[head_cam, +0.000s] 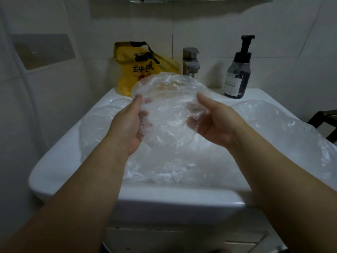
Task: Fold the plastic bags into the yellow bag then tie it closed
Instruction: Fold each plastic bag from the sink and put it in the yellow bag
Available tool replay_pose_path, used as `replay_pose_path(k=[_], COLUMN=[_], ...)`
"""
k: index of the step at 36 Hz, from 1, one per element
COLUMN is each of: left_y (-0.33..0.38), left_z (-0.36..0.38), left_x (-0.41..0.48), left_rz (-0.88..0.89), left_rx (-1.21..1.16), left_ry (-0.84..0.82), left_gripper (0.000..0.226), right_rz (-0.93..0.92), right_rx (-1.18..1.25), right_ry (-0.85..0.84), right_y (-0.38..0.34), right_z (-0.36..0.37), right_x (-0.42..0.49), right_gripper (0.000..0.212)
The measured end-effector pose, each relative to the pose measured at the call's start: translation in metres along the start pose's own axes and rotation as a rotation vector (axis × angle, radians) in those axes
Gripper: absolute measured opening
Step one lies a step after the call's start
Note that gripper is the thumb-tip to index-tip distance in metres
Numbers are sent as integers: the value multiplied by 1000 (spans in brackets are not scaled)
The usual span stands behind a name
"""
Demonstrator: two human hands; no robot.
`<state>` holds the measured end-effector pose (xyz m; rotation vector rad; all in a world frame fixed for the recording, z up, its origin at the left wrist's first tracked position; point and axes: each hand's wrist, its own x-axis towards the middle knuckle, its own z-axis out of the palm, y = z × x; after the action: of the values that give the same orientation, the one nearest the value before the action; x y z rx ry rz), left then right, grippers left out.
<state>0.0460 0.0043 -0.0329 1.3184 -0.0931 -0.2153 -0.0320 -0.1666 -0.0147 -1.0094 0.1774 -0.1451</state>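
Both hands grip a clear plastic bag (pixel 169 108) above the white sink (pixel 54 167): left hand (pixel 127 125) and right hand (pixel 213 123) each curl round an edge (thumbs on top). The yellow bag (pixel 138 68) stands behind, beside the faucet (pixel 191 61).

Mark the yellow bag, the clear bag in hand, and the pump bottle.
yellow bag (pixel 140 67): head view, printed front panel.
clear bag (pixel 169 106): head view, crumpled middle.
pump bottle (pixel 235 83): head view, label on the body.
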Motion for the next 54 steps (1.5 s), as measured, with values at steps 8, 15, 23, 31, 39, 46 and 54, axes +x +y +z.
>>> replay_pose_path(k=[8,15,23,31,39,46,54], left_y=[0,0,-7,-11,7,-1,6], left_z=[-1,-4,-5,-10,2,1,1], left_x=[-2,-7,-9,-5,-13,-9,-17], left_rz=[43,209,371,511,186,220,-204], left_rx=[-100,60,430,629,-40,212,-37], left_ry=[-15,-21,53,179,-43,56,-260], left_gripper=[21,27,44,7,16,9,62], right_rz=[-132,-179,-212,-367,-334,-272,-282], right_rx=[-32,-77,-522,-958,-505,-236,-207], right_ry=[190,101,150,269,208,82,256], right_y=[-1,-8,2,7,-2,0,2], right_z=[-11,-10,-13,-21,-8,-9,-13], right_x=[2,-2,2,8,0,3,8], right_gripper=[63,25,62,36,7,6,5])
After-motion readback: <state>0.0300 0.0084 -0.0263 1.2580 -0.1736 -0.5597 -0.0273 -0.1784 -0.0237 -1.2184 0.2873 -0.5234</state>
